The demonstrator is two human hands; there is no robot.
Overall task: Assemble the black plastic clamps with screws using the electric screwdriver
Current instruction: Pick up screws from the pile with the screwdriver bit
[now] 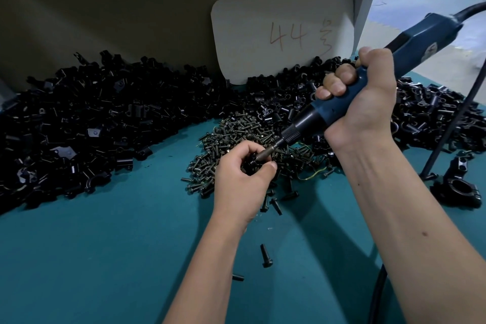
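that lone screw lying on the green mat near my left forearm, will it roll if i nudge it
The screw probably rolls in an arc, since its flanged head is wider than its shank. It looks like rigid metal, so likely heavy for its size. The mat may damp it.

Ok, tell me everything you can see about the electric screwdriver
The electric screwdriver is a corded tool with a dark teal-blue plastic body, a black ribbed collar near the nose and a slim metal bit. It slants down from upper right to lower left. The right hand grips its body with fingers wrapped round it. A thick black cable leaves its rear end toward the upper right. The bit tip meets a small black part that the left hand pinches above the screw pile; the contact itself is hidden.
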